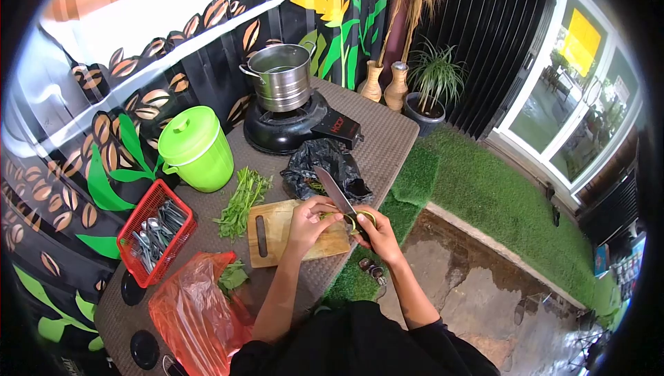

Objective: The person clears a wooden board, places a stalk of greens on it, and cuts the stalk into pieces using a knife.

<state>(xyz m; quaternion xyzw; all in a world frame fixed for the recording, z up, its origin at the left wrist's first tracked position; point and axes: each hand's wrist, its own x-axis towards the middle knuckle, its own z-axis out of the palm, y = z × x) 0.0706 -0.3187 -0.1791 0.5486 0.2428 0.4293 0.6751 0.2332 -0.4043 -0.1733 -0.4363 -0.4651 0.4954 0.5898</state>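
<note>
My right hand (379, 235) is wrapped round the black handle of a kitchen knife (334, 189), its blade pointing up and away from me. A thin yellow-green strand (372, 216), like a bean or stem, curls by the right fingers. Close beside the blade, my left hand (311, 222) is closed in a pinch; a bit of green shows at its fingertips, too small to name. Below both hands lies a wooden cutting board (277, 237) with a dark handle slot. A black plastic bag (311, 161) sits open just beyond, and a bunch of leafy greens (243, 196) lies left of the board.
A steel pot (282, 82) stands on a black portable stove (277, 127) at the back. Leftward are a lime-green lidded bucket (200, 154), a red basket (181, 227) of cutlery and an orange plastic bag (197, 307) with leaves. The table edge (408, 158) runs along the right.
</note>
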